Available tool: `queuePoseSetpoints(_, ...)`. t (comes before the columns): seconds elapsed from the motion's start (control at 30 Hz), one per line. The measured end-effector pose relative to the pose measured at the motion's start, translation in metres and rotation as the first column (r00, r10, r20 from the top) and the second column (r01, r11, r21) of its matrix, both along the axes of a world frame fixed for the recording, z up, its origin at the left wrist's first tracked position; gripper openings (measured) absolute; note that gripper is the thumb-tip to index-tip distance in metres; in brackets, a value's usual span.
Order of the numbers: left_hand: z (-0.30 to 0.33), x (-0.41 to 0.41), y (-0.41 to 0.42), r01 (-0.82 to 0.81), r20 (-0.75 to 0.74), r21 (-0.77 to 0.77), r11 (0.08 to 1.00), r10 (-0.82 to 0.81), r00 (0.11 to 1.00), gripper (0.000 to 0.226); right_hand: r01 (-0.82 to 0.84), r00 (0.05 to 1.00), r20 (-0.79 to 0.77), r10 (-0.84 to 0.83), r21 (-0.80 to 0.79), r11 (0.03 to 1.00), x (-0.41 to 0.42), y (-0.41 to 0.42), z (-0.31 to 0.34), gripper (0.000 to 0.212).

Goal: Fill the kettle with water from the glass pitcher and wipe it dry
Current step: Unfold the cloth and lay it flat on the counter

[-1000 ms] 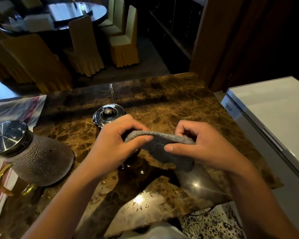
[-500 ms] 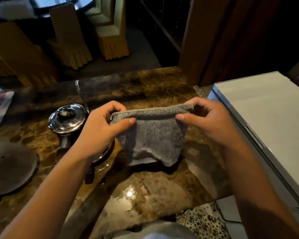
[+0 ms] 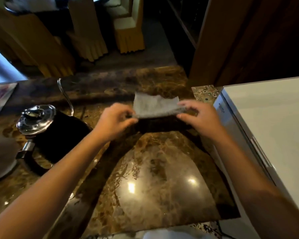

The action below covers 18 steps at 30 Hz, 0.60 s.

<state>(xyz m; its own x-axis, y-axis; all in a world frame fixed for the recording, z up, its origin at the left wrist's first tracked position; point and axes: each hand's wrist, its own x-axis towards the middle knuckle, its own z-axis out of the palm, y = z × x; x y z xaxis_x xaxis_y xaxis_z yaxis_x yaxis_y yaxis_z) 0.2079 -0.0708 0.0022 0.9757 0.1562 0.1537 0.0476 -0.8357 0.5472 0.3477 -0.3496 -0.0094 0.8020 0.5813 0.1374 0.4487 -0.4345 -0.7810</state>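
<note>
A grey cloth [image 3: 154, 106] is stretched flat between my two hands above the brown marble counter [image 3: 162, 178]. My left hand [image 3: 115, 120] pinches its left edge and my right hand [image 3: 199, 116] pinches its right edge. The black kettle [image 3: 59, 133] with a shiny steel lid [image 3: 35, 119], thin curved spout and dark handle stands on the counter to the left of my left hand, apart from the cloth. The textured glass pitcher [image 3: 0, 156] shows only partly at the left edge.
A white appliance [image 3: 269, 128] stands against the counter's right side. Behind the counter are yellow-covered chairs [image 3: 86, 37] and a dark wooden wall. A patterned sheet [image 3: 0, 95] lies at the far left of the counter. Wet glare shines on the near counter.
Both hands have carried the cloth away from me and to the right, turning it from hanging down to lying flat. The view has shifted, so kettle and pitcher sit further left.
</note>
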Motion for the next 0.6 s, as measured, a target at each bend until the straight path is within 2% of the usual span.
queuePoseSetpoints(0.1, -0.003, -0.032, -0.016, 0.116, -0.218, -0.109, 0.987, -0.138, 0.966, 0.015, -0.144, 0.973, -0.205, 0.109, -0.168, 0.975, -0.022, -0.038, -0.007, 0.009)
queuePoseSetpoints(0.13, 0.004, -0.04, -0.02, 0.149, -0.247, -0.193, 0.97, -0.195, 0.949, 0.014, -0.205, 0.947, -0.283, 0.153, -0.166, 0.965, -0.029, -0.051, -0.002, 0.013)
queuePoseSetpoints(0.2, 0.026, -0.051, -0.029, 0.159, -0.212, -0.384, 0.91, -0.254, 0.944, 0.012, -0.266, 0.911, -0.34, 0.233, -0.053, 0.962, -0.044, -0.068, 0.021, 0.015)
queuePoseSetpoints(0.27, 0.038, -0.044, -0.033, 0.142, -0.178, -0.493, 0.858, -0.259, 0.949, 0.01, -0.204, 0.911, -0.352, 0.217, 0.074, 0.976, -0.043, -0.068, 0.034, 0.014)
queuePoseSetpoints(0.33, 0.037, -0.025, -0.033, 0.137, -0.17, -0.481, 0.866, -0.245, 0.955, 0.01, -0.08, 0.923, -0.365, 0.125, 0.135, 0.988, -0.029, -0.056, 0.033, 0.021)
queuePoseSetpoints(0.37, 0.03, -0.014, -0.03, 0.111, -0.179, -0.454, 0.884, -0.213, 0.961, 0.01, -0.037, 0.923, -0.376, 0.078, 0.116, 0.993, -0.019, -0.046, 0.025, 0.02)
queuePoseSetpoints(0.5, -0.017, 0.03, -0.019, -0.024, -0.221, -0.27, 0.963, -0.037, 0.975, 0.01, 0.003, 0.954, -0.296, -0.039, -0.121, 0.993, 0.023, -0.007, -0.026, 0.011)
queuePoseSetpoints(0.6, -0.035, 0.054, -0.016, -0.078, -0.264, -0.135, 0.988, 0.04, 0.964, 0.009, 0.066, 0.969, -0.225, -0.101, -0.156, 0.985, 0.038, 0.019, -0.041, 0.013)
